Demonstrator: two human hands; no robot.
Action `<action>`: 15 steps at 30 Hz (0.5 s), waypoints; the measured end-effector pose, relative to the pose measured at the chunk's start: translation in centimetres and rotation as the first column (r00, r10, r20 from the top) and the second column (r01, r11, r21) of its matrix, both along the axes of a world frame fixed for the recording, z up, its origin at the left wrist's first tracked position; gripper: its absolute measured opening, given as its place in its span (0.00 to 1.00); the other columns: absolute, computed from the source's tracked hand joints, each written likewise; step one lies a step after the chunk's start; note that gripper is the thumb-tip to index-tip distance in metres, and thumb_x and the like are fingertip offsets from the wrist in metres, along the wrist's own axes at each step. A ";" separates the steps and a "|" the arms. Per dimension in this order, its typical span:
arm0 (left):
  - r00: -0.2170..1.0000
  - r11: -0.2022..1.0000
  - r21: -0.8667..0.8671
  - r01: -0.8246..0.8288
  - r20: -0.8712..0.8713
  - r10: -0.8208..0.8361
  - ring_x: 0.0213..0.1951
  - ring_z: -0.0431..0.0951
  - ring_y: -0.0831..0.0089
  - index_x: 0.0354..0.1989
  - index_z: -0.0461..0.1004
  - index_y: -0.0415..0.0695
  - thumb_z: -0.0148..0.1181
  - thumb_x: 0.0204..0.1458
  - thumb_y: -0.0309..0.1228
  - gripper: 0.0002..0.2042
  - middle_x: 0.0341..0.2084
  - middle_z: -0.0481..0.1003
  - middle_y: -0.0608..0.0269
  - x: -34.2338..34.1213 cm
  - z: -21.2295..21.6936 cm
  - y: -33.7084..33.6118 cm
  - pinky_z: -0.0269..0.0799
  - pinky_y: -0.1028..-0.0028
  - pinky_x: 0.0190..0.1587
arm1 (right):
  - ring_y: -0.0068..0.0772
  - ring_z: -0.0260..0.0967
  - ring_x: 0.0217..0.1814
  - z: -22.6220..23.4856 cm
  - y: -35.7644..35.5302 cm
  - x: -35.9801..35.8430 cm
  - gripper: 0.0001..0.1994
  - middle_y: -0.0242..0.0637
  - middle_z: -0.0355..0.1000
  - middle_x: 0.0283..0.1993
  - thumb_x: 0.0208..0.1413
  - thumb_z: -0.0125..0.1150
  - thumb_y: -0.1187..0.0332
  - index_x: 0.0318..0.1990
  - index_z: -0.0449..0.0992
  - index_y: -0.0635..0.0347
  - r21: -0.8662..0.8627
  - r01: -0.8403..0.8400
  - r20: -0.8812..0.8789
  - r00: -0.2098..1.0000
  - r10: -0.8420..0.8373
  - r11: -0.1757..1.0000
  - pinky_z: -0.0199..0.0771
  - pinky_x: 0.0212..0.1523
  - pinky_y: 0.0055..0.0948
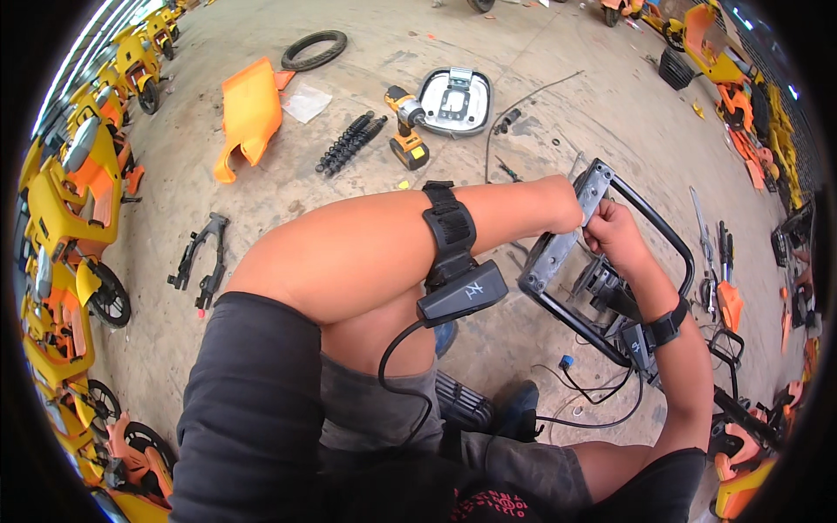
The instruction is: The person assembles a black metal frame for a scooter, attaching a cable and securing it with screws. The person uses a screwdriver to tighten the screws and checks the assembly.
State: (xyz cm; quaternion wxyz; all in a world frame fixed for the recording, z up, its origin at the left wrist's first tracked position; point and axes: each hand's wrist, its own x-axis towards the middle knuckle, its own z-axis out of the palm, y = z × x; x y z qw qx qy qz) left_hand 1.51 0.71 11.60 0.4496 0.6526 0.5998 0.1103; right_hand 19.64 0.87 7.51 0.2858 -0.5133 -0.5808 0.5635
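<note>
I hold a black metal rack frame with a grey plate [565, 235] upright in front of me. My left hand [568, 207] is mostly hidden behind the grey plate and grips its left edge. My right hand [610, 228] is closed on the plate's right edge near the top, beside the frame's black tube [664, 234]. Both forearms wear black straps with small black devices; a cable runs down from the left one.
On the concrete floor lie a yellow cordless drill [406, 127], a grey plate [454, 100], black springs [350, 142], an orange panel [248, 113], a tyre [314, 49], a black bracket [200, 260]. Hand tools [711, 253] lie at right. Yellow-orange scooters [74, 192] line the left.
</note>
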 end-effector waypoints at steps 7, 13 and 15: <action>0.999 1.000 -0.008 0.030 -0.022 -0.031 0.25 0.75 0.64 0.38 0.78 0.32 0.62 0.55 0.41 0.19 0.28 0.77 0.50 0.4 0.9 -0.2 0.69 0.63 0.25 | 0.34 0.71 0.26 -0.5 -1.3 0.5 0.09 0.40 0.72 0.26 0.47 0.64 0.75 0.32 0.69 0.65 0.584 -0.197 0.423 0.902 -0.088 0.788 0.71 0.28 0.30; 0.995 0.999 -0.030 0.035 0.099 -0.032 0.21 0.69 0.71 0.39 0.77 0.33 0.60 0.57 0.41 0.18 0.24 0.74 0.57 -0.4 0.2 0.0 0.64 0.68 0.21 | 0.38 0.73 0.25 0.9 -1.6 0.1 0.09 0.45 0.73 0.25 0.51 0.62 0.71 0.31 0.70 0.66 0.498 -0.148 0.401 0.913 -0.076 0.855 0.72 0.29 0.33; 0.990 0.997 -0.051 0.055 0.136 -0.048 0.21 0.68 0.72 0.41 0.76 0.34 0.59 0.58 0.40 0.17 0.24 0.73 0.59 -0.1 0.4 -0.2 0.63 0.70 0.21 | 0.24 0.72 0.23 0.7 -1.2 0.9 0.07 0.36 0.74 0.24 0.54 0.59 0.70 0.32 0.74 0.68 0.270 -0.063 0.212 0.977 0.004 0.961 0.72 0.26 0.27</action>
